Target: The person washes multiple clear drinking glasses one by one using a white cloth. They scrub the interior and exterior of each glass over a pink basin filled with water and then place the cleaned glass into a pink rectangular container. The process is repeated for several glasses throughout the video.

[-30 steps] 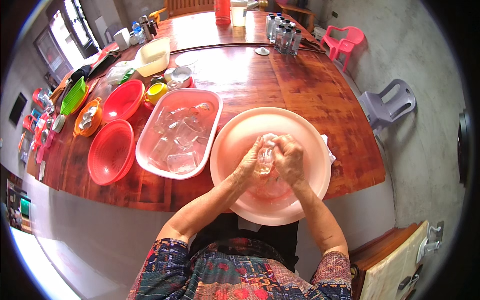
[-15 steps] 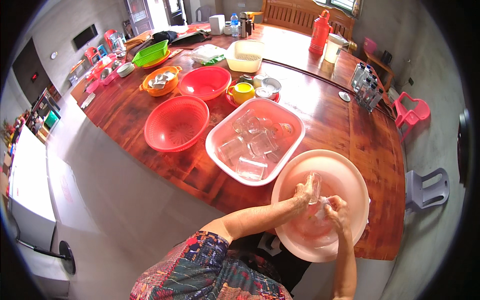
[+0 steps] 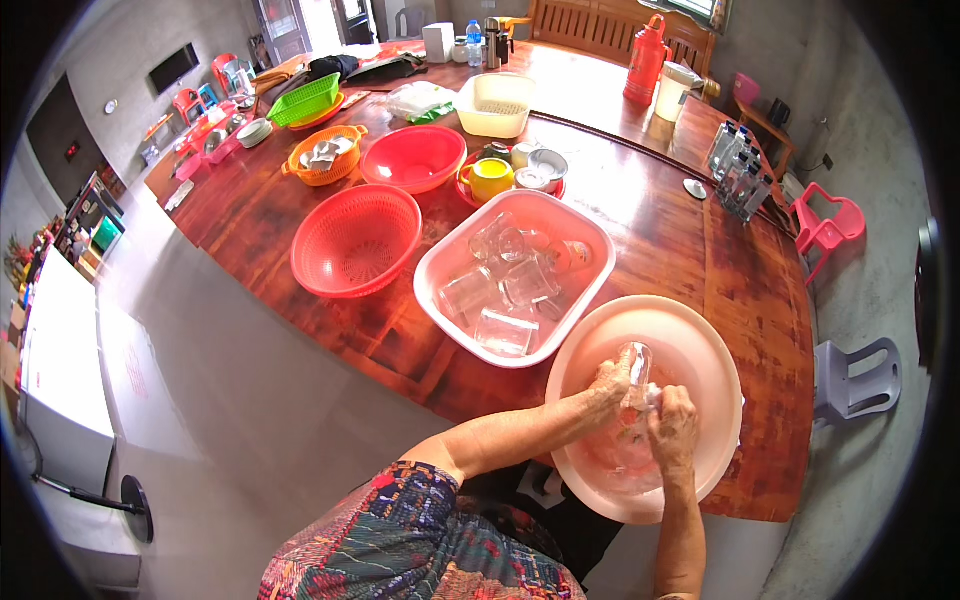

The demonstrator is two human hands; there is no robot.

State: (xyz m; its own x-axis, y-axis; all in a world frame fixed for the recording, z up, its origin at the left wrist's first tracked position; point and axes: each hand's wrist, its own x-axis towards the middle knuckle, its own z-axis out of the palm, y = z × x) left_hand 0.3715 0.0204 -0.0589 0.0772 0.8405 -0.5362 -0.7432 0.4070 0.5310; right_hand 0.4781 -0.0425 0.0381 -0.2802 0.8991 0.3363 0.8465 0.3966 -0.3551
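Note:
Over a round pale-pink basin [image 3: 718,365], my left hand [image 3: 610,382] is closed around a clear drinking glass [image 3: 640,362], which is tilted. My right hand [image 3: 676,420] pinches a small wet white cloth [image 3: 653,398] at the mouth of this glass. Shallow water covers the basin's bottom below both hands. Left of it stands a rectangular pink basin with a white rim [image 3: 565,322]. Several clear glass mugs [image 3: 507,332] lie in it on their sides.
Beyond the basins stand a red colander [image 3: 357,245], a red bowl [image 3: 412,160] and a tray holding a yellow cup [image 3: 491,178]. An orange basket [image 3: 325,155] sits farther left. Several bottles [image 3: 740,170] and a red thermos [image 3: 647,60] stand toward the right on the wooden table [image 3: 665,215].
My right hand has turned and brought the cloth closer against the glass mouth. The glass is tipped a little differently in my left hand. The view has shifted slightly.

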